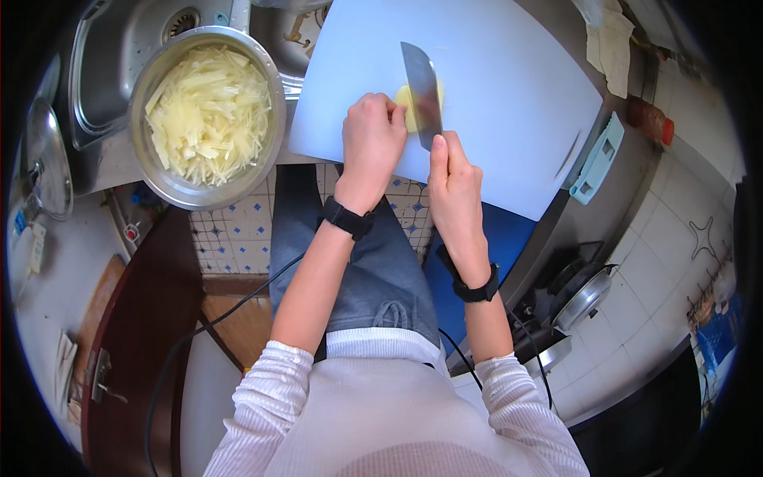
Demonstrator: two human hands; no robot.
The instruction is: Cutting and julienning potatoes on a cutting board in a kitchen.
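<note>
A pale yellow potato piece lies on the white cutting board, partly covered by the knife. My left hand, knuckles curled, presses its fingertips against the left side of the piece. In my right hand is the handle of a kitchen cleaver. Its broad steel blade stands over the potato, close to my left fingertips, and a little yellow shows on the blade's far side too. To the left, a steel bowl holds a heap of potato shreds.
Behind the bowl is a steel sink. A glass lid stands at far left. Right of the board are a light-blue plastic tool, a red-capped bottle and a lidded pan. Black cables run past both forearms.
</note>
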